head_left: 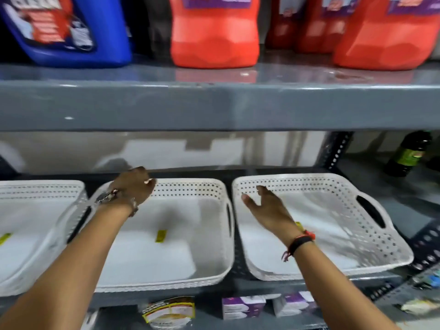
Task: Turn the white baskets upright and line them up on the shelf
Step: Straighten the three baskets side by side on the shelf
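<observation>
Three white perforated baskets stand upright side by side on the grey shelf (238,288). The left basket (28,194) is cut off by the frame edge. The middle basket (214,234) has a yellow sticker on its floor. The right basket (357,234) sits slightly turned, its handle toward the right. My left hand (133,186) rests over the back left rim of the middle basket, fingers curled; whether it grips the rim I cannot tell. My right hand (266,206) hovers open inside the right basket near its left wall, holding nothing.
The shelf above (214,106) carries a blue jug (95,32) and several red jugs (214,36). A dark bottle (408,154) stands at the right behind a perforated upright post (338,151). Small boxes (242,307) and packets lie on the shelf below.
</observation>
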`<state>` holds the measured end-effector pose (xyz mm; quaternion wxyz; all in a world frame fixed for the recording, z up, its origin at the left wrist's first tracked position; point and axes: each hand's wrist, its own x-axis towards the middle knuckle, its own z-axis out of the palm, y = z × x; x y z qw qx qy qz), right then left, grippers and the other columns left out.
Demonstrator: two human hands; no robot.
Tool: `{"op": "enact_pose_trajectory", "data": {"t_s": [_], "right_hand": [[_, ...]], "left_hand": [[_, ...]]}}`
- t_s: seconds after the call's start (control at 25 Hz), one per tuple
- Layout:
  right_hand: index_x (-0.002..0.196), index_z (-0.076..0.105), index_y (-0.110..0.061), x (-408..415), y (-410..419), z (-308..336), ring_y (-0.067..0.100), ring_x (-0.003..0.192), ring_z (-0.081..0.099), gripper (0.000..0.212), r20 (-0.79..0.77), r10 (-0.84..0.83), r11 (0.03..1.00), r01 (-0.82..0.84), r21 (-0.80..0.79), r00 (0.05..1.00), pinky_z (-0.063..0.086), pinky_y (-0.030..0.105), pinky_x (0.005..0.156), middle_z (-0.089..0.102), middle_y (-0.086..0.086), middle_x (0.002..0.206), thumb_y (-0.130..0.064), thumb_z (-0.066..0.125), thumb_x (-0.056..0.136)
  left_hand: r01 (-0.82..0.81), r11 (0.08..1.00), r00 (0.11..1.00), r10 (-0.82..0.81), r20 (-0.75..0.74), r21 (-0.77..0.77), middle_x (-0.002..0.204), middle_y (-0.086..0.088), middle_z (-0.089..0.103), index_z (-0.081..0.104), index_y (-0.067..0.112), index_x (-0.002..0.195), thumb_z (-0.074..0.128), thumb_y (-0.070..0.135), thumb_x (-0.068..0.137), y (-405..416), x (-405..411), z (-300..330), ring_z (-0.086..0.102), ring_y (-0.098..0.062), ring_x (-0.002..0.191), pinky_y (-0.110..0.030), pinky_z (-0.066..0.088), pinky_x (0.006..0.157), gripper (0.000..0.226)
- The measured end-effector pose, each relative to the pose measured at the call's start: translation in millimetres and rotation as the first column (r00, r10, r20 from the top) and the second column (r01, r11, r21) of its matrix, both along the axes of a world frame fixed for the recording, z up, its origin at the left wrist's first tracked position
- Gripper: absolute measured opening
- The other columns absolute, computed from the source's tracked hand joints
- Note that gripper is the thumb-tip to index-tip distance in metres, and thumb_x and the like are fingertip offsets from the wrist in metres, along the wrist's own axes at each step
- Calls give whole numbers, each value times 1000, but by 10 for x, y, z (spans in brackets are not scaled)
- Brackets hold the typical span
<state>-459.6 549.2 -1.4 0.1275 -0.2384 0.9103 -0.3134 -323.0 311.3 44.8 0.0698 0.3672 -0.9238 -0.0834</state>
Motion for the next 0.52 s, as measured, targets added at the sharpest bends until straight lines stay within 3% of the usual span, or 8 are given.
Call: {"op": "enact_pose_trajectory", "data": {"t_s": [0.04,0.12,0.24,0.32,0.4,0.52], "right_hand": [[146,20,-6,102,-158,-61,26,141,29,74,21,22,999,-23,33,1000,24,33,114,29,14,154,-50,42,91],[149,12,-8,230,-390,-171,29,141,27,75,17,34,994,-35,107,999,25,37,116,22,15,156,-49,39,92],[150,8,-12,341,-561,-308,31,138,33,63,-17,33,987,-30,160,999,32,40,113,23,14,156,-34,34,97],[150,10,-13,399,-618,-362,31,132,43,56,-64,7,990,2,144,998,39,40,107,34,15,151,-23,31,99],[150,11,-12,431,-632,-368,31,125,50,54,-113,-37,992,50,119,993,44,37,98,44,17,144,-16,30,99],[149,13,-8,459,-648,-368,32,124,50,52,-144,-67,987,87,133,987,45,37,97,44,18,143,-17,27,100]], "left_hand": [[-102,988,995,101,-19,-119,124,-21,58,58,4,116,50,31,89,-177,236,-73,54,-38,113,-41,45,92,39],[-258,953,966,257,-28,-160,133,-22,48,45,6,129,52,38,86,-505,657,-241,45,-39,121,-46,37,100,55],[-324,938,922,343,179,-126,148,-15,33,23,9,144,40,50,88,-888,1078,-548,32,-32,134,-43,26,111,72],[-331,943,919,321,227,7,146,-18,38,15,8,147,32,50,91,-1048,1199,-714,39,-33,132,-41,32,109,72],[-281,937,959,263,108,209,135,-27,51,11,5,147,31,39,96,-1090,1191,-809,52,-37,120,-39,42,97,65],[-221,930,966,251,-70,293,125,-30,57,26,4,142,31,32,98,-1074,1115,-860,58,-40,111,-39,46,90,52]]}}
